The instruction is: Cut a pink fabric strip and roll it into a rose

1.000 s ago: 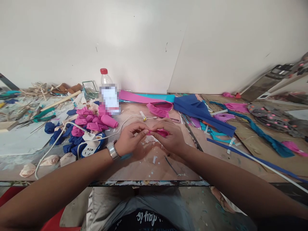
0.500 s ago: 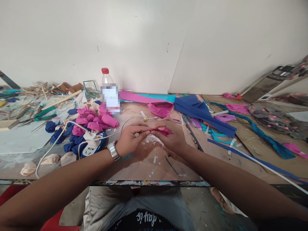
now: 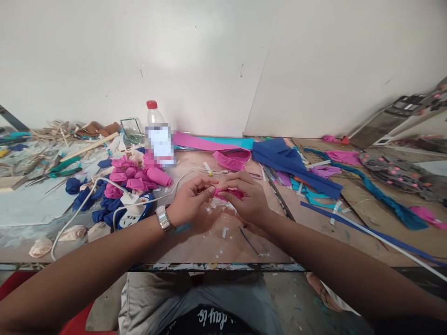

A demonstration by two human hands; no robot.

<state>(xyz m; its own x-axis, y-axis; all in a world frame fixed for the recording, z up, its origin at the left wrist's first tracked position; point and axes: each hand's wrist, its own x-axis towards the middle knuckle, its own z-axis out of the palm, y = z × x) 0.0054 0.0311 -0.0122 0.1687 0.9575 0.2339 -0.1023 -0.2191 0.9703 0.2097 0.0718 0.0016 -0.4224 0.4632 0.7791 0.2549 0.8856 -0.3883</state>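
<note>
Pink cloth (image 3: pixel 231 191), a small crumpled piece, sits between the two hands just above the middle of the desk (image 3: pixel 206 249). The right hand (image 3: pixel 249 200) is clamped on it between thumb and fingers; the left hand (image 3: pixel 188 200) has its thumb and fingertips at the cloth's left end, nearly meeting the right, though whether they grip it cannot be told. A metal watch (image 3: pixel 163 217) circles the left wrist. Beside that forearm stands a blue-and-white power strip (image 3: pixel 132 217) with a white plug (image 3: pixel 130 199) in it, and a white cable (image 3: pixel 178 179) loops around. Rolled pink pieces (image 3: pixel 131 174) and dark blue ones (image 3: pixel 85 200) are heaped together there, with cream rosettes (image 3: pixel 72 232) nearer the front edge. A red-capped bottle (image 3: pixel 152 111) stands upright behind the heap, its lower part covered by a blurred patch. Farther left lie green-handled pliers (image 3: pixel 64 168) and thin wooden sticks (image 3: pixel 57 132). Behind the hands, a long pink strip (image 3: pixel 199 142) curls back on itself near folded blue fabric (image 3: pixel 279 156). To the right, a twisted teal strip (image 3: pixel 380 190) runs across flat cardboard (image 3: pixel 363 214).
</note>
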